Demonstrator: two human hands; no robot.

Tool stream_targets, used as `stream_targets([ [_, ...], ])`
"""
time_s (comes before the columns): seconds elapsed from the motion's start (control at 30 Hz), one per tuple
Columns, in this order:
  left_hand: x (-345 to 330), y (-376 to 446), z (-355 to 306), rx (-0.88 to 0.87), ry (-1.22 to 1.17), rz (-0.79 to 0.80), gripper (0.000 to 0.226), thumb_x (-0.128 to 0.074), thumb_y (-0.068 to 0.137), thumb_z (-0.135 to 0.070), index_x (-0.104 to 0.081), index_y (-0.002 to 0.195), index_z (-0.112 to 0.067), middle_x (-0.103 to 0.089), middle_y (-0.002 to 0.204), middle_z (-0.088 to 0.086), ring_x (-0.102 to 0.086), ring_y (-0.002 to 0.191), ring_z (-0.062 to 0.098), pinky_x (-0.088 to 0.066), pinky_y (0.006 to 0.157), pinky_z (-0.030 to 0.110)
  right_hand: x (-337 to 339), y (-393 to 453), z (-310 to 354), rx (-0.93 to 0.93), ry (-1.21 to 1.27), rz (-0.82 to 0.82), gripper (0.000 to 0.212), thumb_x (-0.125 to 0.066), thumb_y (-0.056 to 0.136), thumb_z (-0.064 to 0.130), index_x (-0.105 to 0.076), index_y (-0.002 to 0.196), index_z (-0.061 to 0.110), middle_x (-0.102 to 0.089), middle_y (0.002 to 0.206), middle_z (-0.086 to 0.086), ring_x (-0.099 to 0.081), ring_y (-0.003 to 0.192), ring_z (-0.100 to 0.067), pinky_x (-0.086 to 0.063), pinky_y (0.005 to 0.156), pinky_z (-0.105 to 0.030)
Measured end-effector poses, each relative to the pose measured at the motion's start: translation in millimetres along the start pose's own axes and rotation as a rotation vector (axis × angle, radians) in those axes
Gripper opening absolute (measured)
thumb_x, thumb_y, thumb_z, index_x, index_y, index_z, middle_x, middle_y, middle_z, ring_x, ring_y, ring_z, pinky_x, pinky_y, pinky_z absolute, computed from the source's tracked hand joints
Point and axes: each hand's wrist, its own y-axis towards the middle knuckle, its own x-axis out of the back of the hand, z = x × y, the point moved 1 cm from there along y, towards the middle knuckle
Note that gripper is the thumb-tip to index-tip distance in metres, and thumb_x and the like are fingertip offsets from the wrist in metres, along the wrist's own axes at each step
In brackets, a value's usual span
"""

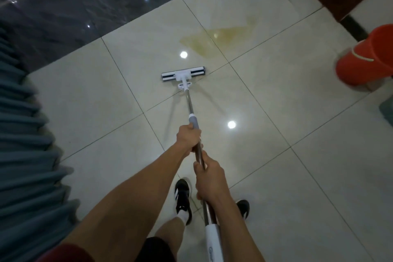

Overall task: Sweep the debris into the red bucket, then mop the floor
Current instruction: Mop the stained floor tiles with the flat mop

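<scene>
Both hands, left (190, 138) ahead of right (209, 178), grip steel-handled white flat mop (183, 75). Mop head just short of yellowish spill (219, 38). No debris visible; mopping unfinished. Red plastic bucket (364, 57) right of spill.

glossy pale floor tiles (297, 176) with dark grout lines mirror 2 round ceiling lights. a dark polished stone band (85, 2) borders them at top, teal pleated fabric (23, 144) at left.

1. Your red bucket (364, 57) is blurred and cut off by the right edge.
2. Your right hand (209, 178) hides part of the mop handle (192, 110).
3. The teal curtain (25, 144) runs off the left edge.
</scene>
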Motion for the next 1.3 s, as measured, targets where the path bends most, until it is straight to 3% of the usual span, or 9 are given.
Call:
stream_targets([
  [0.17, 12.3, 20.0, -32.9, -0.058, 0.055, 0.022, 0.013, -0.060, 0.095, -0.012, -0.064, 0.096, 0.001, -0.064, 0.073, 0.018, -0.062, 0.049, 0.028, -0.059, 0.052, 0.036, -1.4, 22.2, 31.8, -0.034, 0.090, -0.020, 0.038, -0.048, 0.102, 0.021, -0.054, 0.137, 0.032, -0.060, 0.078, -0.007, -0.058, 0.056, -0.019, -0.061, 0.056, -0.044],
  [0.3, 11.1, 35.3, -63.4, -0.081, 0.120, 0.013, 0.016, -0.059, 0.096, -0.014, -0.064, 0.102, 0.000, -0.067, 0.078, 0.016, -0.064, 0.051, 0.027, -0.056, 0.049, 0.032, 9.3, 42.2, 56.8, -0.060, 0.161, -0.013, 0.036, -0.048, 0.102, 0.019, -0.055, 0.136, 0.030, -0.059, 0.082, -0.010, -0.057, 0.052, -0.020, -0.054, 0.043, -0.030],
  [0.63, 4.5, 95.6, -166.8, -0.065, 0.168, -0.004, 0.018, -0.059, 0.096, -0.017, -0.063, 0.096, 0.001, -0.069, 0.077, 0.018, -0.067, 0.055, 0.030, -0.063, 0.064, 0.049, 37.9, 130.9, 129.0, -0.092, 0.232, -0.007, 0.037, -0.051, 0.101, 0.021, -0.056, 0.137, 0.031, -0.062, 0.077, -0.006, -0.057, 0.049, -0.018, -0.061, 0.052, -0.046],
  [0.9, 12.8, 170.9, -260.5, -0.069, 0.159, 0.057, 0.020, -0.061, 0.097, -0.015, -0.060, 0.104, 0.004, -0.067, 0.081, 0.021, -0.067, 0.052, 0.029, -0.058, 0.053, 0.037, 50.0, 219.7, 201.1, -0.049, 0.210, -0.040, 0.043, -0.052, 0.100, 0.023, -0.054, 0.141, 0.036, -0.060, 0.073, -0.003, -0.057, 0.052, -0.018, -0.062, 0.057, -0.045],
  [0.97, 19.6, 194.6, -287.0, -0.082, 0.163, 0.071, 0.016, -0.061, 0.096, -0.013, -0.060, 0.101, 0.002, -0.067, 0.079, 0.021, -0.067, 0.053, 0.030, -0.058, 0.052, 0.038, 50.0, 244.8, 225.2, -0.063, 0.220, -0.045, 0.045, -0.053, 0.101, 0.022, -0.051, 0.143, 0.037, -0.058, 0.072, -0.004, -0.055, 0.048, -0.017, -0.059, 0.049, -0.036],
  [1.03, 27.5, 220.8, -314.5, -0.090, 0.172, 0.087, 0.019, -0.063, 0.095, -0.013, -0.061, 0.101, 0.004, -0.068, 0.082, 0.023, -0.071, 0.062, 0.034, -0.061, 0.056, 0.044, 47.8, 269.9, 251.7, -0.073, 0.244, -0.059, 0.047, -0.053, 0.101, 0.022, -0.048, 0.146, 0.036, -0.057, 0.072, -0.005, -0.054, 0.044, -0.016, -0.053, 0.043, -0.030],
  [1.13, 41.8, 264.2, -359.8, -0.082, 0.184, 0.110, 0.023, -0.065, 0.092, -0.014, -0.063, 0.106, 0.004, -0.070, 0.093, 0.027, -0.073, 0.079, 0.041, -0.062, 0.063, 0.054, 37.0, 312.9, 296.1, -0.066, 0.256, -0.094, 0.048, -0.054, 0.101, 0.023, -0.047, 0.147, 0.035, -0.057, 0.072, -0.005, -0.055, 0.051, -0.017, -0.058, 0.048, -0.036],
  [1.23, 66.4, 309.9, -411.9, -0.091, 0.169, 0.134, 0.020, -0.065, 0.090, -0.009, -0.065, 0.104, 0.005, -0.068, 0.088, 0.023, -0.071, 0.073, 0.037, -0.060, 0.055, 0.043, 22.4, 362.0, 347.4, -0.072, 0.273, -0.116, 0.047, -0.055, 0.101, 0.023, -0.048, 0.146, 0.035, -0.056, 0.068, -0.005, -0.055, 0.052, -0.018, -0.059, 0.050, -0.042],
  [1.3, 77.4, 337.7, -448.4, -0.102, 0.156, 0.163, 0.015, -0.065, 0.090, -0.006, -0.065, 0.102, 0.004, -0.066, 0.084, 0.020, -0.068, 0.066, 0.033, -0.057, 0.051, 0.037, 19.6, 392.8, 381.2, -0.077, 0.301, -0.119, 0.046, -0.055, 0.101, 0.022, -0.049, 0.145, 0.033, -0.055, 0.070, -0.007, -0.054, 0.050, -0.019, -0.052, 0.040, -0.031],
])
